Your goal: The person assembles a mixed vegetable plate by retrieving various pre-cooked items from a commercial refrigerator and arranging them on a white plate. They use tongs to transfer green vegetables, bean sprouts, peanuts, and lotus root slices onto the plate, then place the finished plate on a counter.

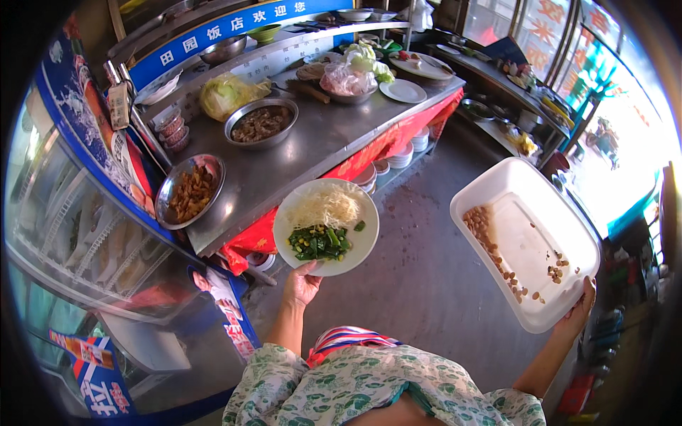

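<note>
My left hand (pixel 304 284) grips the near rim of a white plate (pixel 288 248), thumb on top and fingers underneath. On the plate lie pale thin shreds (pixel 325 206) at the far side and chopped green vegetables (pixel 317 243) with yellow bits at the near side. Off to the right, my right hand (pixel 584 305) is closed around the near right corner of a white plastic tub (pixel 529 213). Small brown pieces (pixel 483 231), perhaps beans or nuts, gather along the tub's left side, with a few scattered near its right end. Both plate and tub are held up above the floor.
A steel counter (pixel 312 145) with a red cloth front holds metal bowls of brown food (pixel 261 126), a yellow bag of greens (pixel 229 96) and an empty-looking plate (pixel 403 91). A glass display case (pixel 92 234) stands left. Stacked plates (pixel 401 156) sit beneath the counter; shelves (pixel 497 78) line the far right.
</note>
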{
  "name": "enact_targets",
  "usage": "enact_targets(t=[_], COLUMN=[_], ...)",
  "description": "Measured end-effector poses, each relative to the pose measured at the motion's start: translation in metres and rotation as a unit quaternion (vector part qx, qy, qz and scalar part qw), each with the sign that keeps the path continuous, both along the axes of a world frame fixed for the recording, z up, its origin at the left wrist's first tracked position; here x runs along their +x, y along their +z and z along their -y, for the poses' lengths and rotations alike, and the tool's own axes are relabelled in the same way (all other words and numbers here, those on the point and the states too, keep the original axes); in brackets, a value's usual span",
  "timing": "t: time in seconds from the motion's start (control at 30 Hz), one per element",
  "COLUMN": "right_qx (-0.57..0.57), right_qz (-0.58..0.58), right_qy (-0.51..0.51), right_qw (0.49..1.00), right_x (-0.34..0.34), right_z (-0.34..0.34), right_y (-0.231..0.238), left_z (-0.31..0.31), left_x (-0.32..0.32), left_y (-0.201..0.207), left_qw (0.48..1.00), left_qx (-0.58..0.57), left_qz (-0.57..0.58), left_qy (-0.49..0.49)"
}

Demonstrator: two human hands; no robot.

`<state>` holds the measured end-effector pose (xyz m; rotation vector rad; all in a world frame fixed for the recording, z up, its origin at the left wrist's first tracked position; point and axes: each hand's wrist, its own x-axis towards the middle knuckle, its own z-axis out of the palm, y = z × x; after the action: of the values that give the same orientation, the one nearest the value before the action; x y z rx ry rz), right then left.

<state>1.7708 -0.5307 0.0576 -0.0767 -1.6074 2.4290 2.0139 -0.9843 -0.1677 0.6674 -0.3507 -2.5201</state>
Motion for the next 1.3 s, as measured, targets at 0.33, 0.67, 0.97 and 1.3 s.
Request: enact_targets(t=[0.33, 0.67, 0.97, 1.3], right_qx=[-0.015, -0.007, 0.005, 0.015], right_qz=[-0.002, -0.024, -0.025, -0.023], right_qy=[0.068, 0.084, 0.082, -0.020], right_qw=[0.998, 0.996, 0.996, 0.999], right_x=[-0.216, -0.344, -0.441, -0.544], right_z=[0.154, 0.276, 0.285, 0.214], right_y=[-0.026, -0.034, -0.065, -0.100], left_z=[0.141, 0.195, 0.250, 0.150], left_x=[-0.172, -0.256, -0.340, -0.624], left_y=[-0.060, -0.089, -0.064, 0.025], left_qw=[0.993, 0.989, 0.982, 0.896], left_qx=[-0.051, 0.002, 0.156, -0.309], left_qz=[0.033, 0.102, 0.077, 0.100], left_qy=[0.101, 0.103, -0.070, -0.303])
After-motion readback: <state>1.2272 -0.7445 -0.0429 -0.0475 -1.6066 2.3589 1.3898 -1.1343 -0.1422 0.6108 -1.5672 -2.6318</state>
